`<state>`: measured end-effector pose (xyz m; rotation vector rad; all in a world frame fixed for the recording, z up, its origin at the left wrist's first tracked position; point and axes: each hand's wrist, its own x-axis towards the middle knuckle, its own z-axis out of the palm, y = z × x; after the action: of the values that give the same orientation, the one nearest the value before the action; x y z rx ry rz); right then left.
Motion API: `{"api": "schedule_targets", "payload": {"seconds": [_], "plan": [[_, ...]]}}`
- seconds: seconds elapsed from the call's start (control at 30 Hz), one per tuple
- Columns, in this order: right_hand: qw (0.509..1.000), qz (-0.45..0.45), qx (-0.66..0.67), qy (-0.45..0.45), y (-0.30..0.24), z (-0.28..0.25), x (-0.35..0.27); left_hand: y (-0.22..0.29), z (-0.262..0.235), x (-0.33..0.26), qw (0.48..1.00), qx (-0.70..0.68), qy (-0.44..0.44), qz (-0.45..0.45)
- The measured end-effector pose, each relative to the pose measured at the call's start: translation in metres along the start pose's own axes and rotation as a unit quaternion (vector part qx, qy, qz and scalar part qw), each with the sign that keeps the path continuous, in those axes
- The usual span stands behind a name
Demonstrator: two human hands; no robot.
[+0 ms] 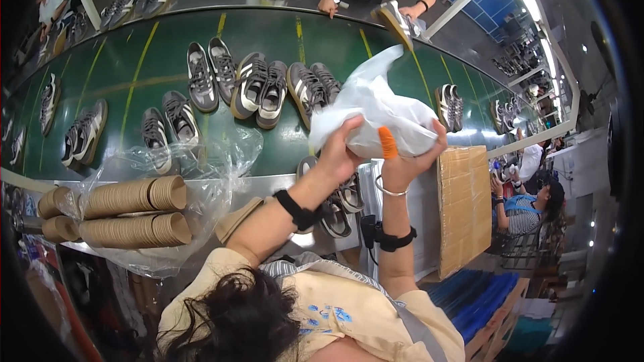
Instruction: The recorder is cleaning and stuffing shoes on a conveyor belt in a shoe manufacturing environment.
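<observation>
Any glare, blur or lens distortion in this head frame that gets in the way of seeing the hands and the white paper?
Head view: fisheye bends the green conveyor belt into an arc and darkens the corners; ceiling lights flare at upper right and reflect off the belt; the left hand, right hand and crumpled white paper are sharp, the paper slightly overexposed; the clear plastic bag shows glints.

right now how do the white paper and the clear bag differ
The white paper is opaque, crumpled and held up by both hands, left hand and right hand. The clear bag is see-through, lies untouched at the belt's edge and holds brown tubes. Both are thin and wrinkled.
</observation>
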<state>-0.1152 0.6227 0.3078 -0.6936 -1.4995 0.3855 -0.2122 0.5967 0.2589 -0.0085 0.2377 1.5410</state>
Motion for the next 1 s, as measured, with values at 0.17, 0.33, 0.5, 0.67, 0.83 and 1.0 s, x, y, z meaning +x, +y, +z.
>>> {"api": "schedule_targets", "payload": {"seconds": [0.17,0.33,0.5,0.67,0.83,1.0], "plan": [[0.999,0.012,0.051,-0.014,0.000,-0.006,0.003,0.033,0.018,0.016,0.914,0.391,-0.019,0.108],[0.980,-0.011,-0.117,-0.160,0.023,-0.014,0.031,0.019,-0.015,0.013,0.818,0.538,-0.094,0.181],[0.942,0.103,-0.138,-0.288,0.058,0.035,0.028,-0.001,-0.035,-0.006,0.953,0.296,-0.030,0.051],[0.938,0.129,-0.056,-0.316,0.073,0.036,-0.018,0.029,-0.048,0.030,0.970,0.220,0.040,0.098],[0.926,0.184,-0.081,-0.320,0.091,0.032,-0.030,0.042,-0.075,0.056,0.996,0.088,0.010,-0.006],[0.876,0.254,-0.114,-0.393,0.148,0.019,-0.020,0.084,-0.134,0.122,0.549,0.799,0.087,0.229]]}}
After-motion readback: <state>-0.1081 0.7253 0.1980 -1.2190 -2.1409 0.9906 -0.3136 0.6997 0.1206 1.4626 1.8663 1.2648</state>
